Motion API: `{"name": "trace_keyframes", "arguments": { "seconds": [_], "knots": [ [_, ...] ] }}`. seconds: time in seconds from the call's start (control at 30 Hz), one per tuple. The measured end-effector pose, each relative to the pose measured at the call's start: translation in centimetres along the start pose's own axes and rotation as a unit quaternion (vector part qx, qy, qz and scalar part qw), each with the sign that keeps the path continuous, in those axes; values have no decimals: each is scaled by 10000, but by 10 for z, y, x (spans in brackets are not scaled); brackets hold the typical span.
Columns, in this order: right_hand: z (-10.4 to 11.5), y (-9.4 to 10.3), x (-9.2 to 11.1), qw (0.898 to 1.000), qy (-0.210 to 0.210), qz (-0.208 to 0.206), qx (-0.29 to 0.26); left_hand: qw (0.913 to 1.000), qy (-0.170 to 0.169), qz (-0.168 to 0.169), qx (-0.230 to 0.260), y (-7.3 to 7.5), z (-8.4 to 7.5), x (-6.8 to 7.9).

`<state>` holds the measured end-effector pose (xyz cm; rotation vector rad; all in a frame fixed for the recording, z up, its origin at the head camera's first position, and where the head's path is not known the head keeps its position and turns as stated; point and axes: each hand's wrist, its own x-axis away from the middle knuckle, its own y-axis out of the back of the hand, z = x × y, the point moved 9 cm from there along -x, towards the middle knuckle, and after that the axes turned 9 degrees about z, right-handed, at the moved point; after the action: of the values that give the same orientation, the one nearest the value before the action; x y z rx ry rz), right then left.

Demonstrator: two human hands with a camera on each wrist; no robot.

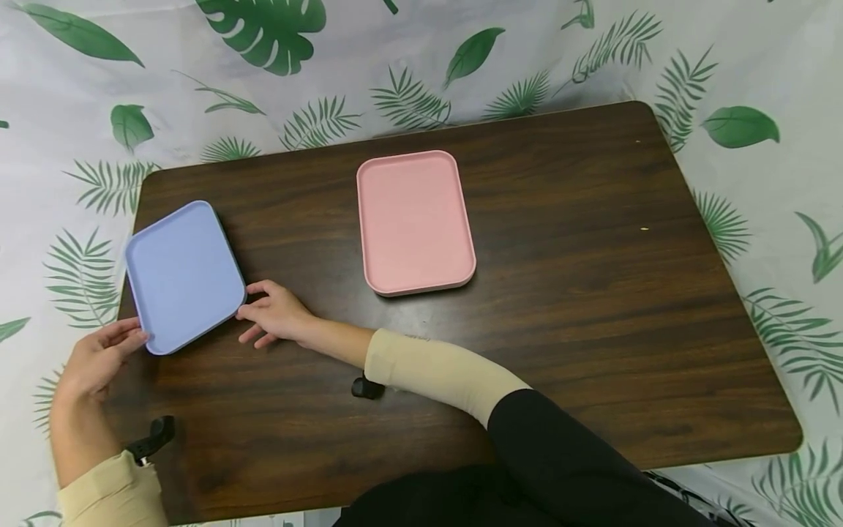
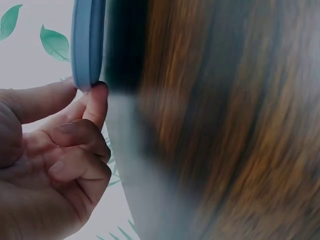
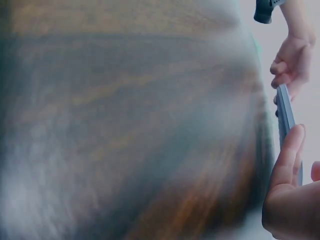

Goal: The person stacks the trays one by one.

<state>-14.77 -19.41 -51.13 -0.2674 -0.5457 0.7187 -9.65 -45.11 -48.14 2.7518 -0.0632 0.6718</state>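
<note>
A light blue rectangular tray point(image 1: 186, 274) is at the left end of the table, turned at an angle. My left hand point(image 1: 92, 366) pinches its near left corner between thumb and fingers; in the left wrist view the tray's rim point(image 2: 89, 47) stands between the thumb and a fingertip. At the near right corner, my right hand point(image 1: 276, 313) grips the edge with thumb and index finger, its other fingers spread below. The right wrist view shows the tray edge point(image 3: 285, 111) between both hands. A pink tray point(image 1: 416, 223) lies on the table, right of the blue one.
The dark wood-grain table point(image 1: 593, 293) extends to the right, with a small pale speck point(image 1: 645, 229) on it. A white leaf-patterned cloth point(image 1: 421, 58) surrounds the table. Black wrist-camera mounts sit at both forearms.
</note>
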Motion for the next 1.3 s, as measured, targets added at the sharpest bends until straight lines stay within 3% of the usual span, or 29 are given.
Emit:
{"name": "trace_keyframes", "arguments": {
  "seconds": [0.13,0.33,0.6,0.83,1.13,1.2,1.3],
  "knots": [
    [9,7,2,9995,153,-243,102,9949,-107,-63,1004,-7,-5,1],
    [28,19,12,9950,496,-769,398,9802,-357,-105,1945,-21,-17,0],
    [55,33,30,9929,936,-717,181,9612,-617,-107,2685,-36,-45,-2],
    [76,53,56,9854,1206,-815,881,9461,-1172,182,3013,-61,-77,-3],
    [96,76,90,9801,1467,-779,1091,9466,-1647,97,2771,-86,-115,0],
    [101,83,98,9775,1538,-842,1175,9514,-1673,84,2583,-92,-122,-4],
    [109,95,110,9734,1604,-1050,1254,9657,-1607,-30,2040,-101,-134,-11]
  ]
}}
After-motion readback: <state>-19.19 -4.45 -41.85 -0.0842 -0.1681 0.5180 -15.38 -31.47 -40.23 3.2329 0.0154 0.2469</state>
